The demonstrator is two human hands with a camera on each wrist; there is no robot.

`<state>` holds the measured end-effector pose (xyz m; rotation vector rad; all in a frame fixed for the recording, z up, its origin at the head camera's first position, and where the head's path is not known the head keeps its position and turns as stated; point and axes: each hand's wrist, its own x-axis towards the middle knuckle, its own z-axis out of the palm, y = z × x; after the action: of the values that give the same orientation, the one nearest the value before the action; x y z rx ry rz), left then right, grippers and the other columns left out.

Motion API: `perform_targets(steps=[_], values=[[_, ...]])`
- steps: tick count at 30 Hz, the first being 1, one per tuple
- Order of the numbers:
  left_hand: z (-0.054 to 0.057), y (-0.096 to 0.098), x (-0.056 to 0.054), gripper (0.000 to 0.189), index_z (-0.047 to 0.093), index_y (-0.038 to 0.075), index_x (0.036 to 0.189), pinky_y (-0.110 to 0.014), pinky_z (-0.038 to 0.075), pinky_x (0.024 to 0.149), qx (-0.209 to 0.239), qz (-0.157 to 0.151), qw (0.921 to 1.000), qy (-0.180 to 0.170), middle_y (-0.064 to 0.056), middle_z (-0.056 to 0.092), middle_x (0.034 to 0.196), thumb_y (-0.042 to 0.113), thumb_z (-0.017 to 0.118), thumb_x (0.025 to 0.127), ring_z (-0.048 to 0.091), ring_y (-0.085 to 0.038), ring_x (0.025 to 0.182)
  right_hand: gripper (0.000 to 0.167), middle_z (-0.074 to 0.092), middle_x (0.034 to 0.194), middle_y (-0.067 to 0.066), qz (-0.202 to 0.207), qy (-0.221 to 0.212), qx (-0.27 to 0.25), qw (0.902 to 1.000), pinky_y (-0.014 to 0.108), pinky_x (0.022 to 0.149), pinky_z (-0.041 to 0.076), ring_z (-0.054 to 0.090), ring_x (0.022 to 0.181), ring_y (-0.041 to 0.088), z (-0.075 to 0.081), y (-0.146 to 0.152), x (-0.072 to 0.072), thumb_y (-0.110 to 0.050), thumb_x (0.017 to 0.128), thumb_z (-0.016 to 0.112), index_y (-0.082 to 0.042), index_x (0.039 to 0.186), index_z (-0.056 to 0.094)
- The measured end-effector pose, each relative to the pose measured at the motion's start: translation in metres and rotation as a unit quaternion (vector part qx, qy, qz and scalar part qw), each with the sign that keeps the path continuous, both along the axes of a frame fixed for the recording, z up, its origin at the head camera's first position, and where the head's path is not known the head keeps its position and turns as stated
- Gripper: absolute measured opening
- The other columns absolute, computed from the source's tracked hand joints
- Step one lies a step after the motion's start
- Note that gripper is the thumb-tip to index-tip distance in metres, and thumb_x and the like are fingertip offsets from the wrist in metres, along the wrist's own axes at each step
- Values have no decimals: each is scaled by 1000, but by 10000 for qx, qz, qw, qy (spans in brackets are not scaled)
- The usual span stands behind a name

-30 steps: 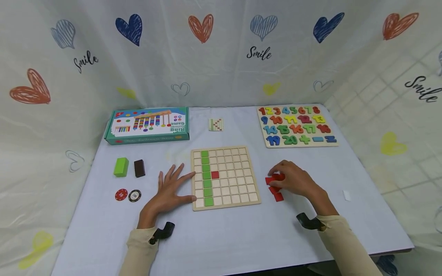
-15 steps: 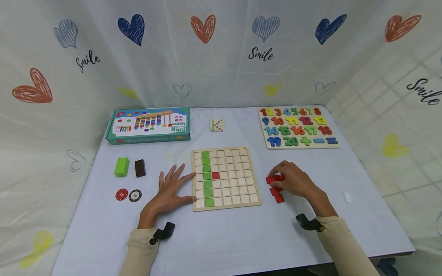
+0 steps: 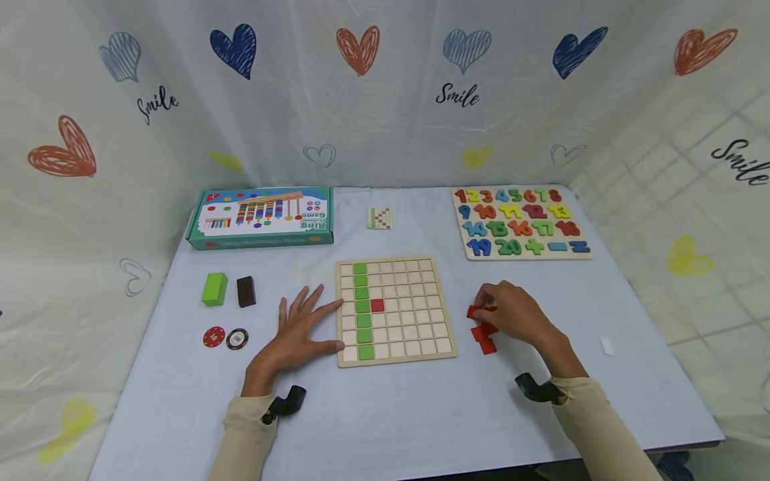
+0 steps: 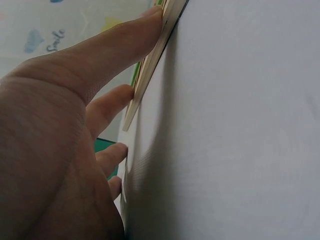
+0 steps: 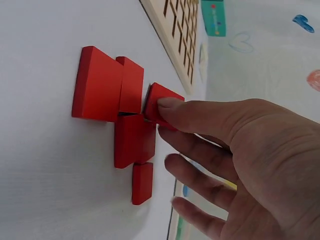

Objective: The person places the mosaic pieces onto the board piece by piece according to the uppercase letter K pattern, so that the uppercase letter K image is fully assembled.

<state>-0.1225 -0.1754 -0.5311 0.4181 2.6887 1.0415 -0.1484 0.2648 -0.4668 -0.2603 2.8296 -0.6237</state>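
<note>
My left hand (image 3: 296,337) has its fingers spread, thumb and index fingertips at the left edge of a wooden grid board (image 3: 396,361); in the left wrist view the thumb (image 4: 115,52) meets the board's side. The board carries a column of green tiles (image 3: 362,306) and a single red tile (image 3: 377,305) just right of it. To the right of the board, my right hand (image 3: 516,312) pinches a red square tile (image 5: 159,95) between thumb and index finger, the other fingers partly extended. Several more red tiles (image 5: 102,85) lie clustered on the table beside it.
At the back are a green game box (image 3: 259,217), a small pattern card (image 3: 380,218) and a number puzzle board (image 3: 522,224). A green block (image 3: 214,289), dark block (image 3: 245,292), red chip (image 3: 213,337) and black-white chip (image 3: 237,339) lie left. A white scrap (image 3: 606,345) lies right.
My right hand has shifted slightly to the right over the red tiles, and the tiles by its fingertips have moved a little. The left hand keeps its place at the board.
</note>
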Motion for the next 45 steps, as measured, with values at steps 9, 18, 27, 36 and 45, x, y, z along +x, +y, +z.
perform_targets(steps=[9,18,27,36,45], values=[[2,0,0,88,51,28,160,-68,-21,122,29,3,10000,-4,-11,14,179,46,89,83,-6,-40,164,18,72,96,3,273,393,-371,9982,30,69,55,63,89,21,11,-15,-11,-12,95,80,-8,113,77],[1,0,0,88,51,28,160,-69,-20,122,33,-2,10000,-9,-12,14,179,47,89,83,-5,-41,164,16,72,98,3,764,913,-250,9926,37,76,57,65,92,20,16,-65,-25,-14,97,78,-8,112,76],[-2,-1,1,88,51,29,160,-69,-19,122,-38,3,10000,37,-12,15,178,50,89,83,-4,-41,164,12,74,106,3,1396,952,-320,9851,36,81,59,67,96,18,6,-123,-43,-13,99,76,-10,111,77],[-1,2,-1,88,50,29,160,-69,-20,122,-37,-11,10000,46,-11,14,179,49,88,83,-5,-40,164,10,74,107,2,1528,934,-349,9832,36,83,59,67,100,17,-5,-140,-47,-13,102,72,-11,111,78],[0,1,1,88,50,30,160,-67,-20,123,-51,-1,10000,27,-10,14,179,49,88,83,-5,-39,164,12,75,105,0,1592,748,-494,9832,37,85,59,66,103,18,-8,-138,-51,-11,102,71,-12,109,81]])
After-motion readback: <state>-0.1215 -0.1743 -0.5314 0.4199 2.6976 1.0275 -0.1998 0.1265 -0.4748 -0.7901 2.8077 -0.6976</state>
